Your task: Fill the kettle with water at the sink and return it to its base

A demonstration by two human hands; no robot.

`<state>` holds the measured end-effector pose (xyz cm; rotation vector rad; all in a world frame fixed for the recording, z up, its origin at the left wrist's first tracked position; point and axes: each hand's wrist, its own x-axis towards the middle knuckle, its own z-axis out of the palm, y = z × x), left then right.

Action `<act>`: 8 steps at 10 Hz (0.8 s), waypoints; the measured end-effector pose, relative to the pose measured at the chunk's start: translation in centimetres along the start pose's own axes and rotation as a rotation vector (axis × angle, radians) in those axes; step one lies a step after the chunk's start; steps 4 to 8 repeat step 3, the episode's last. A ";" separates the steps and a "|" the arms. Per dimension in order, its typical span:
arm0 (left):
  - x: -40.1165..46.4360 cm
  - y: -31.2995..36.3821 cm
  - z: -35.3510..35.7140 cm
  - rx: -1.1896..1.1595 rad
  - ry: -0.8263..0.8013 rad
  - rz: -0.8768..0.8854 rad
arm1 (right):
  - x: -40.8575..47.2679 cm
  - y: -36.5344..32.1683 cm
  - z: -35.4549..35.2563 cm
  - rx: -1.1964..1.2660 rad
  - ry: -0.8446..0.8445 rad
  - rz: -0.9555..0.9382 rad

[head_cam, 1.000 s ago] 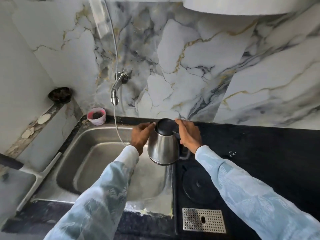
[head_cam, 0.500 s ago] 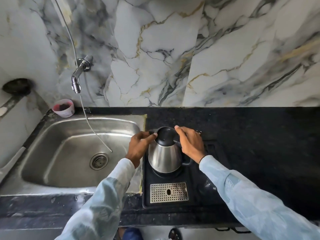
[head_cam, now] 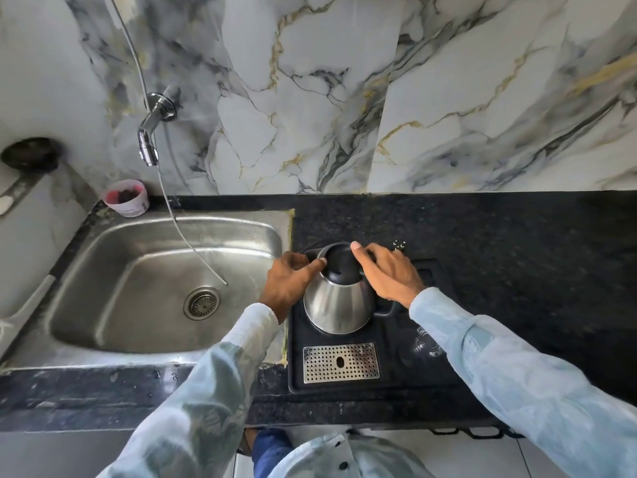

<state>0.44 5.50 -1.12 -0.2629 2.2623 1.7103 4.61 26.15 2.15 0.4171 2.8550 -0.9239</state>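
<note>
A steel kettle [head_cam: 336, 307] with a black lid stands on the black base tray [head_cam: 386, 374] just right of the sink [head_cam: 103, 326]. My left hand [head_cam: 287, 288] holds the kettle's left side near the spout, thumb on the lid's rim. From the right, my right hand [head_cam: 387, 276] rests over the lid and the top of the handle, fingers on the lid. The kettle's black handle shows below my right wrist. The round base under the kettle is hidden.
A perforated metal drip grate [head_cam: 341, 363] lies in the tray in front of the kettle. The wall tap [head_cam: 150, 132] and a thin hose [head_cam: 172, 208] hang over the sink. A pink cup [head_cam: 127, 198] stands at the sink's back left corner. Black counter [head_cam: 517, 257] extends right.
The kettle has travelled right from over the sink's edge onto the black tray and now stands there. Both hands stayed on it throughout.
</note>
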 end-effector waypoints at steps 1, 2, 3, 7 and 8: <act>-0.5 0.0 0.5 0.013 0.029 0.042 | 0.0 0.2 -0.3 -0.022 -0.012 -0.020; -0.9 0.8 0.3 0.088 0.044 0.054 | 0.3 -0.5 -1.0 -0.108 -0.047 -0.018; -0.3 1.8 -0.9 0.141 0.032 0.065 | 1.3 -1.6 -1.5 -0.341 0.029 -0.110; -0.3 1.8 -0.9 0.141 0.032 0.065 | 1.3 -1.6 -1.5 -0.341 0.029 -0.110; -0.3 1.8 -0.9 0.141 0.032 0.065 | 1.3 -1.6 -1.5 -0.341 0.029 -0.110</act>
